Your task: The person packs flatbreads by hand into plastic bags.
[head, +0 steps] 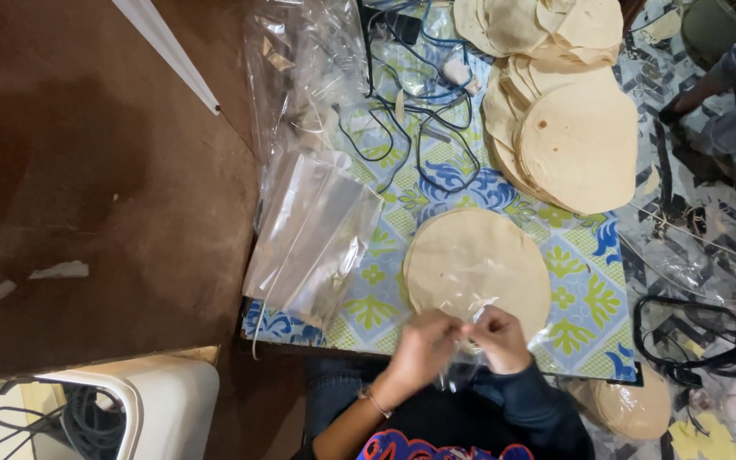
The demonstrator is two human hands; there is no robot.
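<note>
Pinching a clear bag (pixel 470 317) between left hand (pixel 423 345) and right hand (pixel 497 339), fingers pressed together, over a flatbread stack (pixel 474 260) on the counter (pixel 585 307).

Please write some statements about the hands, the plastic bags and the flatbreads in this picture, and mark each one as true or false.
1. Both hands, the left hand and the right hand, pinch a thin clear plastic bag. True.
2. A single flatbread lies on the patterned cloth just above the hands. True.
3. The stack of clear bags lies to the right of that flatbread. False: it lies to its left.
4. The pile of flatbreads sits on the brown surface. False: it sits on the patterned cloth.
5. Dark cables lie on the cloth. True.
</note>
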